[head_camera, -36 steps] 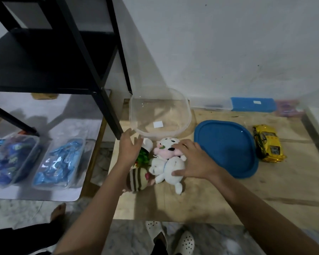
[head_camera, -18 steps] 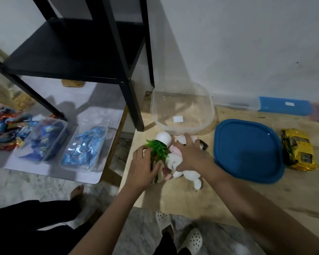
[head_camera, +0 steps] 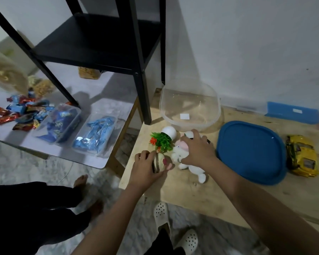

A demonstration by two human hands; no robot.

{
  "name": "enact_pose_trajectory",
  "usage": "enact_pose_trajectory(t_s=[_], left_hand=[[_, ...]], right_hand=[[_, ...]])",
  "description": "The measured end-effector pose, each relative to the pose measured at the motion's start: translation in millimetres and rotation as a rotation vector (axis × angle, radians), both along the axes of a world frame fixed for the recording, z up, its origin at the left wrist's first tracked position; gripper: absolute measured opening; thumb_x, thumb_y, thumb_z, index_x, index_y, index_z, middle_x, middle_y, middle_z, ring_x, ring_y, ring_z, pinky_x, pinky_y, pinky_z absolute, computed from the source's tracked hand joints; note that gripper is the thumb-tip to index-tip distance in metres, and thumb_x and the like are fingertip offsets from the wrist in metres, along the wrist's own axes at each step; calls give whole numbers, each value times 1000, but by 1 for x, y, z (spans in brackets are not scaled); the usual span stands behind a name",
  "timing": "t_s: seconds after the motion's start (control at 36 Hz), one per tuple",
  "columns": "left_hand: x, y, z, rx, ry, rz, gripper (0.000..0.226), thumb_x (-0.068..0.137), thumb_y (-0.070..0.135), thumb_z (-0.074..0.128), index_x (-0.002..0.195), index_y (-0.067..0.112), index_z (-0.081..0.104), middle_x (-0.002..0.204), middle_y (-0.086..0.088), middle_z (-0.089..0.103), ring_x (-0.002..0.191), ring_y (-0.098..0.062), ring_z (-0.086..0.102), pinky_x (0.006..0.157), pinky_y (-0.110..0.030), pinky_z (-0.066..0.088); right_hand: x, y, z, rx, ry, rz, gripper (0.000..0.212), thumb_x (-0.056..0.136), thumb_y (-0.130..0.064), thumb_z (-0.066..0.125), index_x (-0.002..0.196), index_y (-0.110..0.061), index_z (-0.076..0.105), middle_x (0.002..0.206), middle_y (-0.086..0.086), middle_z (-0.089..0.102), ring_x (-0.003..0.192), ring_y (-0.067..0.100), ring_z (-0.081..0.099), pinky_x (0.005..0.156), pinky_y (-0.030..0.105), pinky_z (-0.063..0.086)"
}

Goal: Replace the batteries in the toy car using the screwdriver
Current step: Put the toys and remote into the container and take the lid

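The yellow toy car [head_camera: 302,155] lies at the right side of the wooden table [head_camera: 201,192], beyond a blue lid [head_camera: 250,151]. No screwdriver or batteries show. My left hand [head_camera: 145,169] wraps a small striped plush toy [head_camera: 159,162] near the table's left edge. My right hand [head_camera: 197,148] rests with fingers spread on a white and pink plush animal [head_camera: 184,157]. A small fake plant in a white pot [head_camera: 164,139] lies tipped over between the hands and the tub.
An empty clear plastic tub [head_camera: 190,107] stands at the back by the wall. A blue-lidded box [head_camera: 293,112] sits at the far right. A black metal shelf [head_camera: 142,74] stands left, beside a low white table [head_camera: 99,159] with snack trays. Another person's bare feet are on the floor.
The camera has swung left and down, shifting the table rightward in view. My left hand has closed around the striped plush, and my right hand stays on the white plush.
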State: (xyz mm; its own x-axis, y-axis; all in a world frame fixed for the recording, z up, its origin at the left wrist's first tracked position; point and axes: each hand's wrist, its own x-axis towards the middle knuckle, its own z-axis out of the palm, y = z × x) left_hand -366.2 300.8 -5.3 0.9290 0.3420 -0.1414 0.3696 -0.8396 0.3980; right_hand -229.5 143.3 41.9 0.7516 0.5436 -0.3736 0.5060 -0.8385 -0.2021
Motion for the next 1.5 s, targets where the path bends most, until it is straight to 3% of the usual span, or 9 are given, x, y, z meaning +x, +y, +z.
enact_pose_trajectory(t_s=[0.17, 0.42, 0.58, 0.75, 1.0, 1.14, 1.28, 1.39, 1.5], left_hand=[[-16, -7, 14, -39, -84, 110, 76, 72, 51, 69, 136, 21, 42, 125, -3, 47, 114, -24, 40, 94, -34, 38], [11, -11, 71, -290, -467, 257, 72, 64, 58, 75, 124, 27, 49, 112, 10, 54, 107, -11, 49, 86, -32, 47], [71, -2, 107, -376, -501, 169, 64, 67, 64, 70, 119, 33, 50, 110, 12, 57, 103, -5, 55, 83, -27, 52], [143, 12, 126, -309, -444, 59, 74, 65, 71, 64, 125, 30, 49, 115, 6, 55, 106, -13, 55, 87, -37, 51], [213, 27, 108, -185, -183, -26, 82, 76, 63, 62, 140, 20, 34, 130, -4, 55, 115, -25, 54, 85, -33, 48], [225, 31, 81, -160, 15, -85, 61, 82, 59, 57, 130, 27, 40, 126, 0, 56, 110, -21, 56, 72, -27, 39], [230, 29, 65, -24, 74, -163, 68, 83, 58, 52, 137, 21, 34, 141, -6, 37, 128, -26, 36, 102, -35, 31], [231, 28, 52, 163, 62, -237, 62, 87, 57, 47, 133, 16, 42, 138, -6, 41, 129, -24, 33, 107, -31, 26], [230, 32, 42, 183, 181, -347, 62, 96, 37, 42, 148, 14, 17, 153, -5, 21, 142, -23, 15, 113, -29, 16]], right_hand=[[-4, -21, 22, 151, -47, -35, 79, 62, -43, 70, 132, -35, 34, 142, 5, 22, 108, 34, 44, 86, 40, 45], [12, -34, 66, 364, -124, -88, 79, 60, -46, 69, 132, -40, 36, 138, -4, 27, 109, 28, 45, 74, 32, 47], [46, -31, 81, 584, -5, -290, 78, 62, -38, 72, 133, -37, 39, 139, -1, 29, 114, 25, 49, 88, 35, 46], [89, -12, 80, 677, 111, -530, 85, 49, -41, 65, 130, -30, 42, 128, 6, 35, 100, 20, 45, 77, 29, 39], [126, 21, 29, 633, 48, -505, 80, 68, -35, 75, 137, -30, 35, 145, 8, 14, 129, 32, 33, 104, 41, 39], [136, 31, 6, 526, 34, -475, 72, 75, -37, 69, 138, -35, 34, 153, 1, 1, 136, 34, 19, 106, 40, 35], [144, 29, 2, 379, 56, -401, 65, 85, -34, 59, 142, -35, 28, 156, 3, -4, 139, 37, 10, 110, 44, 27], [150, 26, 2, 151, 181, -235, 68, 93, -39, 46, 146, -41, 4, 156, 6, -19, 142, 42, -7, 116, 48, 12], [152, 23, 8, 33, 373, -124, 82, 91, -37, 52, 146, -38, -8, 151, 7, -30, 139, 39, -24, 115, 47, 4]])
